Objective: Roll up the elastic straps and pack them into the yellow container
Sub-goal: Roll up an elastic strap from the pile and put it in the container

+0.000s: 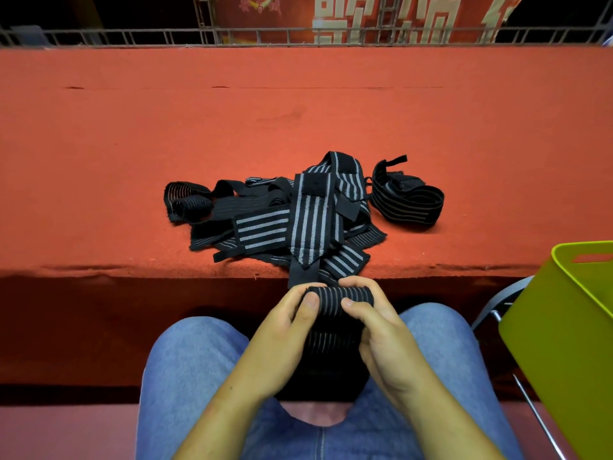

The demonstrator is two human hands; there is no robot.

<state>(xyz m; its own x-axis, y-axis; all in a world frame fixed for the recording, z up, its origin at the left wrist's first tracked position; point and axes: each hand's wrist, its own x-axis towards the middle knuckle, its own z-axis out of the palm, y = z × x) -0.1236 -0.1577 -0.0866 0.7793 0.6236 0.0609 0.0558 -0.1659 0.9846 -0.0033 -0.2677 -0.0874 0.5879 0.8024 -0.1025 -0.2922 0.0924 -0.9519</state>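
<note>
Elastic straps (298, 214) lie loose in a heap on the red counter (132, 144), so the work seems barely begun. The left hand (285, 333) and right hand (381, 336) pinch one part-rolled strap (331, 297) above the lap. The yellow container (560, 327) stands to the right, its contents hidden.

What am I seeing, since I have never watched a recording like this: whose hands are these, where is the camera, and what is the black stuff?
There is no machine here. A person wears one camera on the head, looking down, so this single picture is their own view. The left hand and right hand both grip a black striped elastic strap, partly rolled, above the lap. On the red table ahead lies a pile of unrolled straps, with one loosely coiled strap beside it. The yellow container stands at the right; its contents cannot be seen.
</note>
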